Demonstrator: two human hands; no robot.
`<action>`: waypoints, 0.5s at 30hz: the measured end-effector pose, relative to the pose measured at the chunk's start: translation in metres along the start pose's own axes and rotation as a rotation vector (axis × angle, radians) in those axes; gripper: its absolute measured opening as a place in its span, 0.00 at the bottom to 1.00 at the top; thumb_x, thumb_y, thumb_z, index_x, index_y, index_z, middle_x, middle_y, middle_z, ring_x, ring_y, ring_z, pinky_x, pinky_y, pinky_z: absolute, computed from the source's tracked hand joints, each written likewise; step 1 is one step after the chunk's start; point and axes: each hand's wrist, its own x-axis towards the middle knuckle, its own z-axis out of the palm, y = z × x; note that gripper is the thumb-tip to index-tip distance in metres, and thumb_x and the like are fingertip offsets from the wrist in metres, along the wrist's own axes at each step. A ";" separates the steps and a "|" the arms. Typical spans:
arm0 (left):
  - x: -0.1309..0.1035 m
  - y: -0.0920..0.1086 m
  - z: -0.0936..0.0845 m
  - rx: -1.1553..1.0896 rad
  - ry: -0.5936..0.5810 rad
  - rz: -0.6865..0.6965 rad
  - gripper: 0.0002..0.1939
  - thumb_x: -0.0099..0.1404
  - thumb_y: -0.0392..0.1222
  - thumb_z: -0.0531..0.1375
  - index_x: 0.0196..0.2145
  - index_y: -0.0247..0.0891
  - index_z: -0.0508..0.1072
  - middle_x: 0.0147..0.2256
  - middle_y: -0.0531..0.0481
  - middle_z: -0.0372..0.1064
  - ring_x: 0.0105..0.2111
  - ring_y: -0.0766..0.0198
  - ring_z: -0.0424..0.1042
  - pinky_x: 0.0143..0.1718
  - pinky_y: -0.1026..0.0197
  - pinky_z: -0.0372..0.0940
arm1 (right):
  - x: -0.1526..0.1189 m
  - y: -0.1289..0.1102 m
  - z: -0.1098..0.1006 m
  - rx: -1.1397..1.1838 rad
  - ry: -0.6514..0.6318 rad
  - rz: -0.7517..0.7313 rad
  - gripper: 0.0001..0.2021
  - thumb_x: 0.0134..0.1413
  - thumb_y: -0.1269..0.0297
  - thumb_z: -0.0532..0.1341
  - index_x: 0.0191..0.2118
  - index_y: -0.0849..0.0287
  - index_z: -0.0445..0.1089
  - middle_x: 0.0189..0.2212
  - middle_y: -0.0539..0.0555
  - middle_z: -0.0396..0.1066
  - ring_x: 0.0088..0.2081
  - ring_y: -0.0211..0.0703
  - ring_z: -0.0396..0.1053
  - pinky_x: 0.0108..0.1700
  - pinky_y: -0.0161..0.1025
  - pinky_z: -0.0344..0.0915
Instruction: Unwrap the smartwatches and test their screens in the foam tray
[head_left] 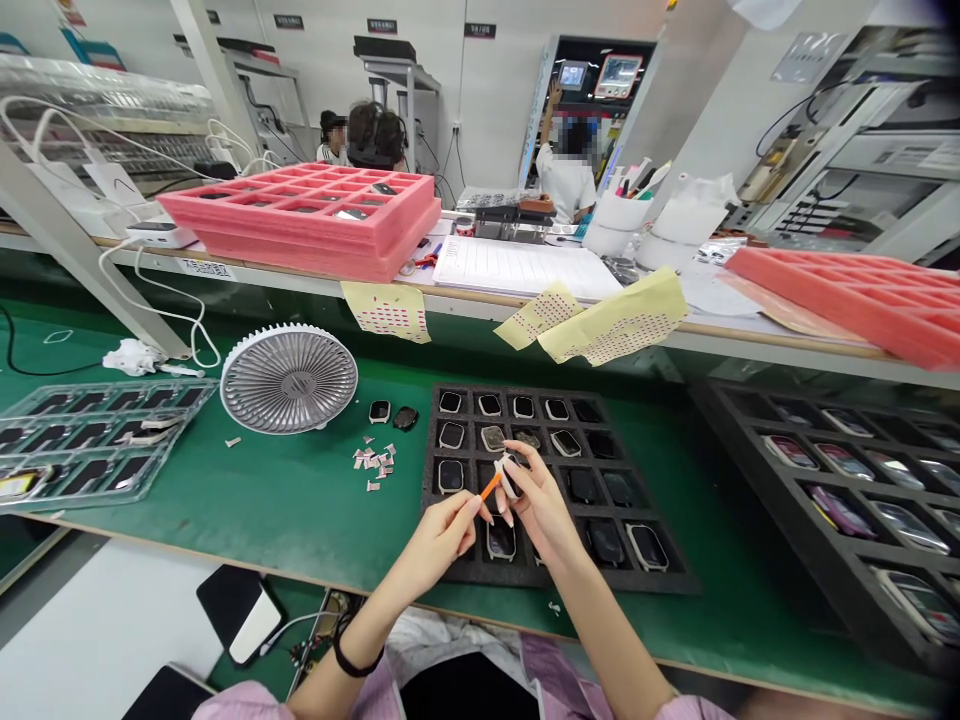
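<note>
Your left hand [439,535] pinches a thin, straight orange stick [491,486], its tip against or just beside the small, pale-rimmed, rounded watch case [508,484] that your right hand [541,500] grips between thumb and fingers. You have the case over the middle of a black foam tray [679,577]. It should be light and stiff, slick on any glossy face and easily scratched; take it by the rim. The stick looks light, best held close to its tip for control.

On the smooth green work surface [315,510], a clear plastic tray [82,500] of dark flat pieces lies at the left edge, then a round white fan [291,380], then scattered small pinkish tabs [369,459]. Your foam tray reaches towards the near edge; another black foam tray [750,450] of watch-like pieces stands towards the right.

Beyond the far edge, a shelf carries stacked pink foam trays [300,250] at its left and ruled white paper [517,265] mid-length; behind it, a person in white [568,175] raises an arm.
</note>
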 end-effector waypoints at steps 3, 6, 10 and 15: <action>-0.002 0.002 0.000 0.006 -0.014 -0.001 0.21 0.66 0.56 0.47 0.32 0.36 0.67 0.14 0.62 0.49 0.13 0.73 0.46 0.15 0.69 0.44 | 0.001 -0.003 0.005 -0.009 0.059 -0.001 0.16 0.48 0.57 0.67 0.40 0.55 0.65 0.19 0.43 0.64 0.15 0.32 0.61 0.14 0.27 0.55; -0.002 0.003 0.001 -0.010 -0.026 0.003 0.21 0.67 0.56 0.47 0.32 0.36 0.68 0.14 0.62 0.49 0.12 0.73 0.45 0.14 0.69 0.44 | 0.000 -0.003 0.010 -0.012 0.094 0.009 0.15 0.47 0.55 0.67 0.34 0.56 0.62 0.17 0.41 0.61 0.14 0.30 0.58 0.14 0.27 0.53; -0.001 0.002 0.002 -0.027 -0.021 0.003 0.22 0.66 0.57 0.48 0.32 0.35 0.68 0.14 0.62 0.50 0.12 0.73 0.45 0.14 0.69 0.44 | -0.001 -0.003 0.013 0.007 0.099 0.003 0.16 0.47 0.54 0.67 0.33 0.55 0.60 0.15 0.40 0.58 0.13 0.29 0.55 0.14 0.26 0.49; -0.002 0.003 0.000 -0.068 -0.036 -0.027 0.24 0.64 0.60 0.49 0.32 0.35 0.69 0.13 0.62 0.50 0.11 0.74 0.45 0.13 0.70 0.44 | 0.000 -0.002 0.012 0.026 0.057 0.030 0.15 0.49 0.54 0.66 0.33 0.55 0.60 0.14 0.39 0.57 0.12 0.28 0.52 0.14 0.26 0.45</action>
